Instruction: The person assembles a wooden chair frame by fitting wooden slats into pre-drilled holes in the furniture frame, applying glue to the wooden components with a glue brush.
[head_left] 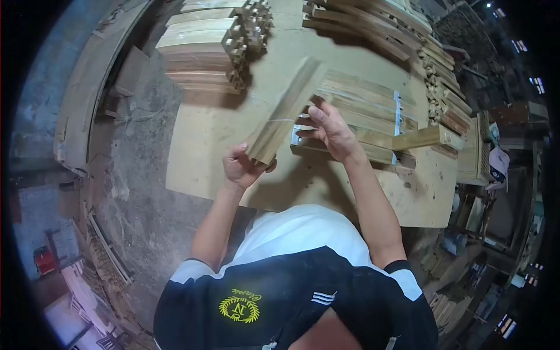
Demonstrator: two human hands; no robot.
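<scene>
A short wooden board (286,111) is held tilted above the table, its far end slightly blurred. My left hand (240,168) is closed around the near end of this board. Close to the board's right side is my right hand (333,131), its fingers apart and curved; I see no clear grip on the wood. Just beyond that hand lies a row of similar wooden pieces (370,96) with a pale strip (397,114) across it. One more wooden piece (423,137) rests crosswise at the row's right end.
The pale plywood tabletop (198,154) carries a neat stack of wooden pieces (198,38) at the far left. More timber (361,26) lies at the back, and a pile of pieces (446,87) lines the right side. A long wooden structure (87,87) stands left on the concrete floor (140,169).
</scene>
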